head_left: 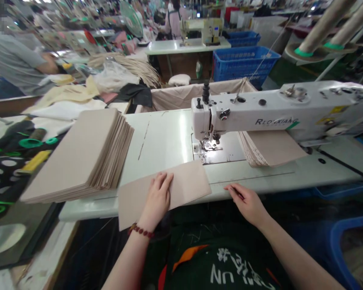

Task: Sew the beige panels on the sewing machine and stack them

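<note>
A beige fabric panel (184, 187) lies at the front edge of the sewing table, its lower left corner hanging past the edge. My left hand (160, 191) rests flat on top of it, fingers stretched out. Right of the panel, my right hand (245, 201) is closed in a pinch just over the table edge; whatever is in the fingers is too small to make out. The sewing machine (245, 110) stands beyond both hands, its presser foot (211, 146) behind the panel's upper right corner.
To the left is a thick stack of beige panels (75, 149). More beige pieces (269, 147) lie under the machine arm. A cloth-lined bin (169, 96) is behind the table, with blue crates (245, 62) farther back. A co-worker (15, 60) is at far left.
</note>
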A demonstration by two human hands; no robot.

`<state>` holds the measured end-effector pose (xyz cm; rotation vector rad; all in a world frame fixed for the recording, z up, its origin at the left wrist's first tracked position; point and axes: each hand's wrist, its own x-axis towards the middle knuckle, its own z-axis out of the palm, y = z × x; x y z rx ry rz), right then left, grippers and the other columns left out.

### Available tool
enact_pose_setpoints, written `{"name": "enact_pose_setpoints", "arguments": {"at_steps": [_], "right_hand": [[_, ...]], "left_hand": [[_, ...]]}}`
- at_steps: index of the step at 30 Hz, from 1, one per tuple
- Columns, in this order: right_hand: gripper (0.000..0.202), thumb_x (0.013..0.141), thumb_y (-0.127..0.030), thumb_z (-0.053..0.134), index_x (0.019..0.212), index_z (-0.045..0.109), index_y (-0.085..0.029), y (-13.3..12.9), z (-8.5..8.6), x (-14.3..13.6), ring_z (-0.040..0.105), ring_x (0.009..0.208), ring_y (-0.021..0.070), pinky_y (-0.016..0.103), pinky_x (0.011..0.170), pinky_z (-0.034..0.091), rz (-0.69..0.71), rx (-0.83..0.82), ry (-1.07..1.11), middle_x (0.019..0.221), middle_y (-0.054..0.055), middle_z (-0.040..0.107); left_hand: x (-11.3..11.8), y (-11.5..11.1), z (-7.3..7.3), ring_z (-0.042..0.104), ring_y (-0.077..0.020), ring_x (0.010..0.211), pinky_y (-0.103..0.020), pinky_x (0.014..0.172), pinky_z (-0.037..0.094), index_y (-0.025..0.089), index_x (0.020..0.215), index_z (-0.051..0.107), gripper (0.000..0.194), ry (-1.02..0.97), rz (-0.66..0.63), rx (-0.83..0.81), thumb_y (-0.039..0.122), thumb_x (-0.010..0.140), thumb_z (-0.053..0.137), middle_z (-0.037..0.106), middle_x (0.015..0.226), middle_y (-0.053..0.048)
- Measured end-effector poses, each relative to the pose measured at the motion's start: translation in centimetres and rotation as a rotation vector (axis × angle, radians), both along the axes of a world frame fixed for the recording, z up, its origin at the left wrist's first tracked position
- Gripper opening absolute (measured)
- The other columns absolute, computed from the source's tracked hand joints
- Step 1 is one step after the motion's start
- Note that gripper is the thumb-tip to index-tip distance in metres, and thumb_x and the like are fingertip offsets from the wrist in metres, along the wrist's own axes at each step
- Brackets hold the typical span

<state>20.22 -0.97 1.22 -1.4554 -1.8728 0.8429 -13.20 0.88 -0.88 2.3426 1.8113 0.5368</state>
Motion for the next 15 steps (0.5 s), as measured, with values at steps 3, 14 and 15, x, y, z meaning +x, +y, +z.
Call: {"name": "enact_pose_setpoints", "arguments": {"at_steps": [3, 14, 15], "right_hand": [[0.031, 0.099, -0.043, 0.042, 0.092, 0.065, -0.023, -1.0, -0.9, 0.5, 0.066, 0.082, 0.0196, 0.029, 0.075, 0.051, -0.093, -0.086, 0.060, 0.086, 0.003, 0.070], [0.022, 0.097, -0.046, 0.044, 0.101, 0.052, -0.026, -4.8, -3.3, 2.7, 0.063, 0.072, 0.0195, 0.029, 0.064, 0.042, -0.204, -0.204, -0.182, 0.082, 0.000, 0.063], [0.021, 0.097, -0.045, 0.044, 0.100, 0.052, -0.026, -5.0, -3.4, 2.4, 0.062, 0.072, 0.0194, 0.028, 0.063, 0.041, -0.189, -0.197, -0.197, 0.082, 0.000, 0.063]], "left_hand": [[2.1, 1.5, 0.3, 0.035, -0.0285, 0.141, -0.055, 0.118, 0.027, 0.023, 0.142, 0.044, 0.054, -0.023, -0.118, -0.021, 0.008, 0.092, 0.035, 0.045, 0.142, -0.011], [12.6, -1.4, 0.1, 0.054, -0.0252, 0.101, -0.043, 0.090, 0.049, 0.031, 0.135, 0.053, 0.046, -0.085, -0.463, 0.007, 0.019, 0.092, 0.061, 0.057, 0.115, -0.008], [13.3, -1.5, -0.3, 0.054, -0.0245, 0.098, -0.042, 0.087, 0.049, 0.031, 0.129, 0.058, 0.038, -0.091, -0.471, 0.030, 0.018, 0.093, 0.059, 0.058, 0.110, -0.007]]}}
